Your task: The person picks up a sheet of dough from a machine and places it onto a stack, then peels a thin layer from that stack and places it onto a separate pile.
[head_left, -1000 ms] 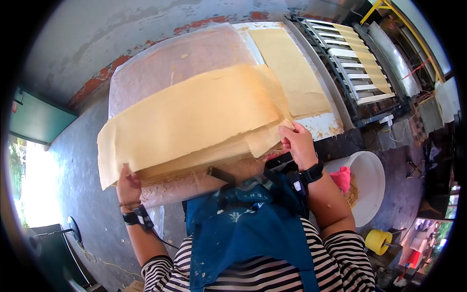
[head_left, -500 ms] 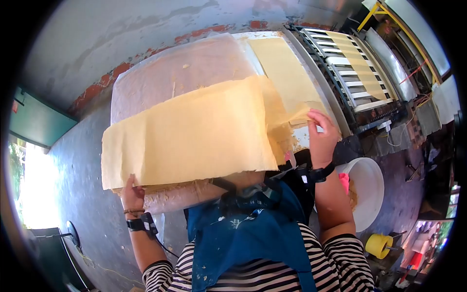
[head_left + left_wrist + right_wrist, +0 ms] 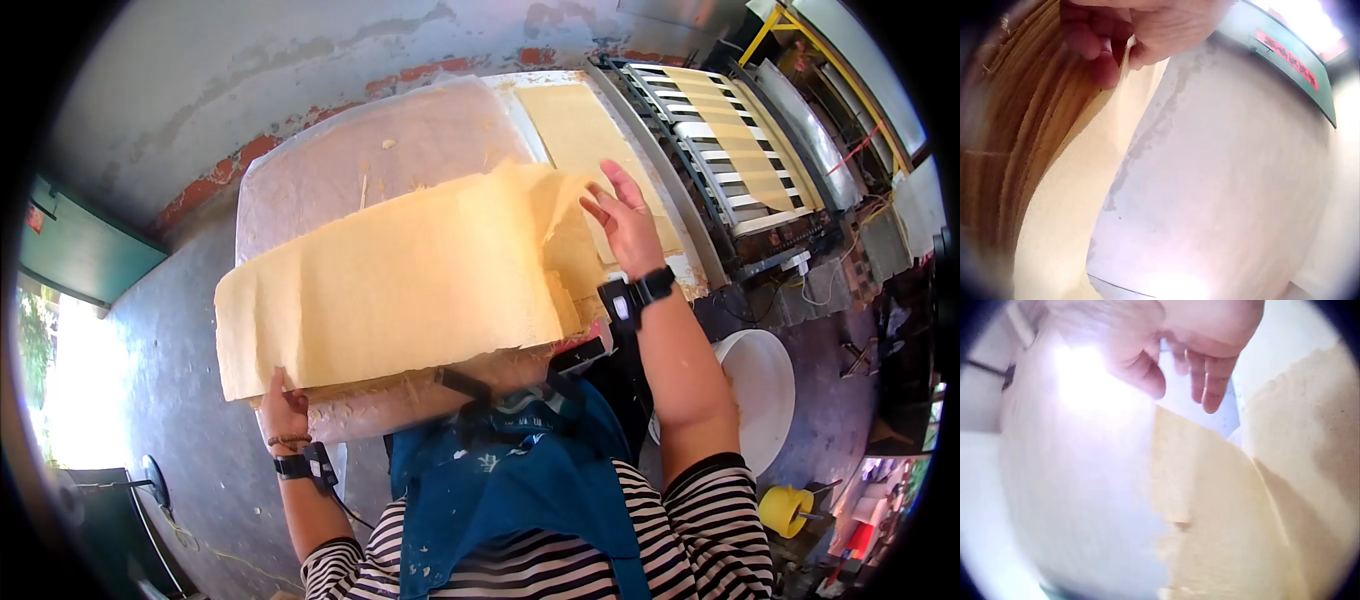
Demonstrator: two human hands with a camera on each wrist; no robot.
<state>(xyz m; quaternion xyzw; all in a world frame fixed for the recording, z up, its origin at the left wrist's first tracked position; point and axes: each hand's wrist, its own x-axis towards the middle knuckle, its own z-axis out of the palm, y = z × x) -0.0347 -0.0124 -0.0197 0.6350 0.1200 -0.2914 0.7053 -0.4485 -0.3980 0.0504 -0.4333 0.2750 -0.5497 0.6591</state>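
Note:
A wide, thin tan sheet (image 3: 400,285) lies over a stack of like sheets near the person's apron. My left hand (image 3: 284,410) pinches its near left edge between thumb and fingers. In the left wrist view the sheet (image 3: 1069,181) bends down from that pinch, beside the layered edges of the stack (image 3: 997,156). My right hand (image 3: 630,228) is over the sheet's far right corner, which curls up and folds. Its thumb and fingers stand apart in the right wrist view, with nothing between them, just above the edge of a tan sheet (image 3: 1222,506).
Another tan sheet (image 3: 570,115) lies on the white table surface behind. Clear plastic (image 3: 330,180) covers the back left. A slatted rack (image 3: 700,130) bearing a tan strip stands at the right. A white bucket (image 3: 770,400) is on the floor by the right arm.
My right hand has let go of the sheet's right corner and moved up and inward, its fingers spreading. The right end has folded up. My left hand keeps its pinch.

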